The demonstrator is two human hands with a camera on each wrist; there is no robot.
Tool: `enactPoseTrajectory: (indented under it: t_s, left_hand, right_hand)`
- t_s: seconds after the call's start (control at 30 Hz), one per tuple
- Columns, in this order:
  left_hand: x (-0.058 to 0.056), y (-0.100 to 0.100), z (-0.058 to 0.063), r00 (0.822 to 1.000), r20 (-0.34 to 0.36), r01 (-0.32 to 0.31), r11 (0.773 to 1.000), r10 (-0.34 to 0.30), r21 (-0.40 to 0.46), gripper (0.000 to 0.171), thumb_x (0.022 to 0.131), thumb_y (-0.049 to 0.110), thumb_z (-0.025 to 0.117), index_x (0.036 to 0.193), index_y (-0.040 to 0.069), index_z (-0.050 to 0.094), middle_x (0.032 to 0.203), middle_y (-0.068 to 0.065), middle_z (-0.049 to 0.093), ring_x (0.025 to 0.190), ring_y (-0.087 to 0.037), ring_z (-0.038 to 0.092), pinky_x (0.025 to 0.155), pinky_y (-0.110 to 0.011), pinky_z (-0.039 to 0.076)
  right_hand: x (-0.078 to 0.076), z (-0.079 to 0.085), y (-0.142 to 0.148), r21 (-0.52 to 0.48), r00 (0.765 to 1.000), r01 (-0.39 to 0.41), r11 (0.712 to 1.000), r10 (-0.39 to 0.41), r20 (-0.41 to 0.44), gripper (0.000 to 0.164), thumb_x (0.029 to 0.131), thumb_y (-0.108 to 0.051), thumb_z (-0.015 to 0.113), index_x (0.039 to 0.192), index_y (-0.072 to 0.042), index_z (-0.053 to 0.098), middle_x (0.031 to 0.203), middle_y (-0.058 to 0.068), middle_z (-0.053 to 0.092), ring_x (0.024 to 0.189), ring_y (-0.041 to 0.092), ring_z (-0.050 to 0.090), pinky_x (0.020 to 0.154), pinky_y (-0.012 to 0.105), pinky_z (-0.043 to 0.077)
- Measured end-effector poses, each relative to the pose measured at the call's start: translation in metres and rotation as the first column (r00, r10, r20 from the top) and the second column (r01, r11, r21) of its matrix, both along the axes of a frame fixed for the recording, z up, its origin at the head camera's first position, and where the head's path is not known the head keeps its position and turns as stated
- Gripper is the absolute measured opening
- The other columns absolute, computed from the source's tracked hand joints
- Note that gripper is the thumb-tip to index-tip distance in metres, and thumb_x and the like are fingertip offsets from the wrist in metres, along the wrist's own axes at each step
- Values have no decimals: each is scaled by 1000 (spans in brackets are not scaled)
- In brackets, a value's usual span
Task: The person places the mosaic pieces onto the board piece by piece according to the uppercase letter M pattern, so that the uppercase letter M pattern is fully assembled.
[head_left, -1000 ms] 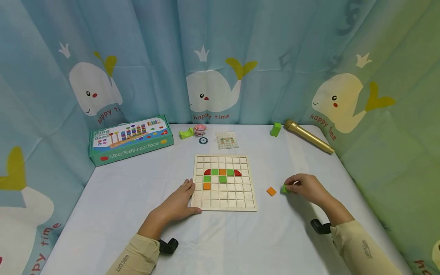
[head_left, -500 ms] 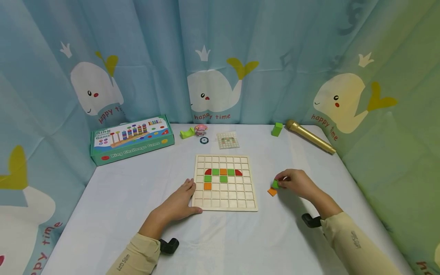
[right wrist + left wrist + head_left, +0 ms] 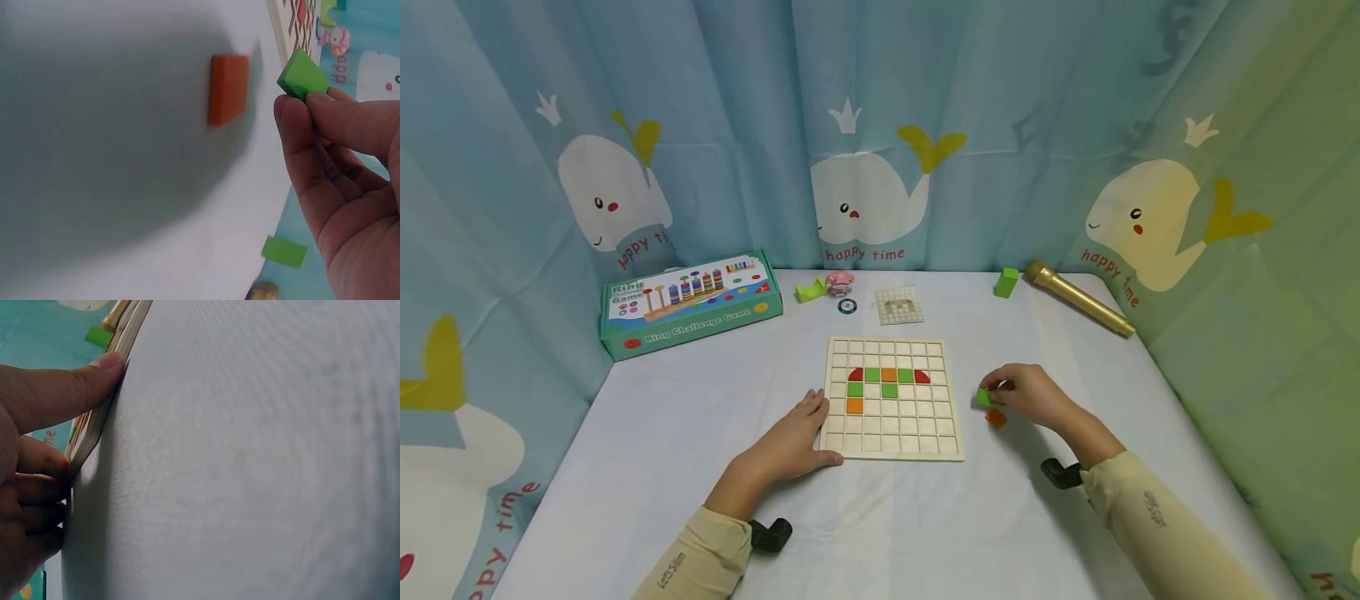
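Note:
My left hand (image 3: 790,437) rests along the left side of a pale wooden grid board (image 3: 895,429), thumb at its near left corner and fingers against its edge. Red, green and orange pieces fill several of the board's cells, in a row and below it. Right of the board, my right hand (image 3: 1026,396) pinches a flat green square tile (image 3: 304,74) between thumb and fingertips, raised above the white table. Below it lies an orange square tile (image 3: 229,89), also visible in the head view, in the shadow of the hand. The left wrist view shows the thumb (image 3: 75,387) touching the board's side.
Behind the board lies a small pattern card (image 3: 898,307). At the back stand a green Ring Challenge Game box (image 3: 692,304), a green curved piece (image 3: 810,290), a pink figurine (image 3: 839,283), a small dark ring (image 3: 847,306), a green block (image 3: 1006,282) and a gold microphone (image 3: 1078,300).
My right hand has carried the green tile leftward, past the orange tile and closer to the board. My left hand stays against the board.

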State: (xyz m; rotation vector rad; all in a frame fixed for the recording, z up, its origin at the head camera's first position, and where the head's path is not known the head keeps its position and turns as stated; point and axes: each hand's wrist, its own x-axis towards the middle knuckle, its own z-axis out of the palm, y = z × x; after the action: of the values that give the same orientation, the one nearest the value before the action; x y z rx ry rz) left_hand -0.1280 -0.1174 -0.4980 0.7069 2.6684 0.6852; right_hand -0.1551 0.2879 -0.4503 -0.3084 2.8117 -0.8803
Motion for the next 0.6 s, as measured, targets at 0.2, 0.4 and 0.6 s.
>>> enactPoseTrajectory:
  t_s: [0.2,0.4,0.6]
  left_hand:
    - [0,1,0,1000,-2,2,1000,-2,-3,97,86,44,79,153,-8,32,163,-21,23,152,-34,16,119,-46,24]
    - [0,1,-1,1000,0,-1,1000,1,-6,98,85,44,80,153,-8,32,163,-21,23,152,-34,16,119,-46,24]
    - [0,1,-1,1000,-2,-12,1000,12,-15,98,85,44,80,153,-8,32,163,-20,23,152,-33,16,119,-46,24]
  right_hand:
    - [-8,-2,-13,-17,1000,-20,1000,20,1,15,90,3,69,103,-2,75,99,9,71,83,20,64,68,33,54]
    - [-12,-5,-27,-34,999,-27,999,28,16,13,91,3,68,102,-2,74,96,7,71,84,20,65,69,33,54]
    - [-19,-9,-37,-39,999,-43,998,44,10,10,91,2,70,95,-6,72,94,4,70,87,20,66,72,33,55]
